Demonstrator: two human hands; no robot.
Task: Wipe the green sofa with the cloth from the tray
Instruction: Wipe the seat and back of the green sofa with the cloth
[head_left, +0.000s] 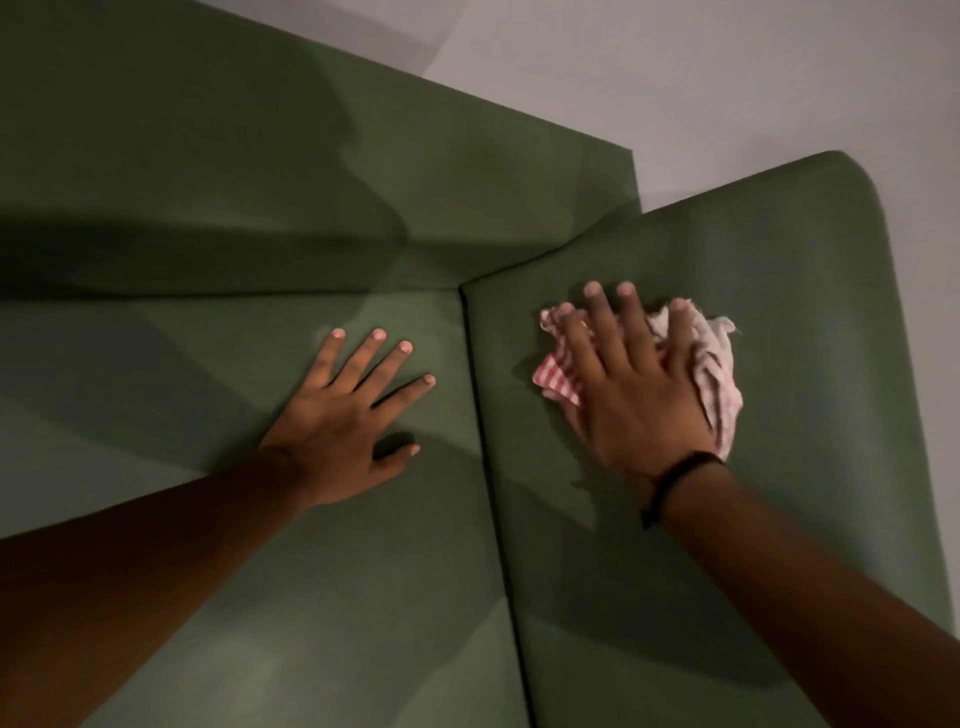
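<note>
Right hand (634, 395) flat, fingers spread, pressing crumpled red/white striped cloth (711, 364) onto rt seat cushion (779, 322) of green sofa (208, 197). Cloth bunched under palm, poking out both sides of fingers. Black band (675, 478) at rt wrist. Left hand (343, 415) empty, fingers splayed, palm down on lt cushion (156, 374), just beside seam (483, 415) btwn cushions. Pale wall (727, 78) behind backrest.

Green sofa (779, 270), red-and-white striped cloth (719, 374), black wristband (680, 475), pale grey wall (727, 78)
</note>
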